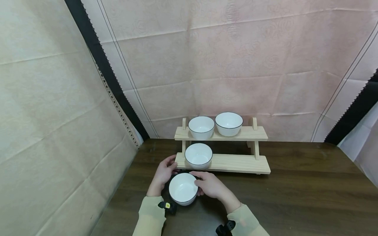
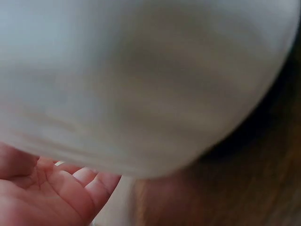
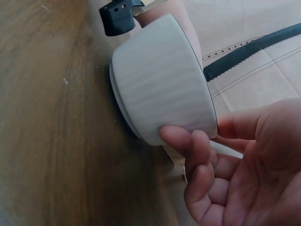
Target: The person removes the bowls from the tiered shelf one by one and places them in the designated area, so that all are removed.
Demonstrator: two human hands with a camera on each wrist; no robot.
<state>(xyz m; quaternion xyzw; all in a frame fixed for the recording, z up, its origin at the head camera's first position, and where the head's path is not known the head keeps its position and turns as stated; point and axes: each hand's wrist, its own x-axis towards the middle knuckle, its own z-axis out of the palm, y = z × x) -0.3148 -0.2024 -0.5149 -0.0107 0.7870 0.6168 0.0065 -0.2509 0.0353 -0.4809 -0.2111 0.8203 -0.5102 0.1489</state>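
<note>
A white bowl [image 1: 183, 188] with a dark rim is held over the table by my right hand [image 1: 209, 185]. The thumb goes over the rim, and in the right wrist view curled fingers [image 3: 197, 155] press the bowl's outer wall. My left hand [image 1: 163, 172] is beside the left end of the lower board of a wooden two-tier rack [image 1: 236, 163], its fingertips right at the board's edge. In the left wrist view, the bowl [image 2: 141, 94] fills most of the picture and partly hides the left palm [image 2: 56, 193].
One matching bowl [image 1: 199, 156] sits at the left of the rack's lower board. Two more, a left bowl [image 1: 201, 127] and a right bowl [image 1: 228, 124], stand on the upper board. The dark wooden table [image 1: 310, 183] meets pale cloth hangings [image 1: 236, 65] behind and at the sides.
</note>
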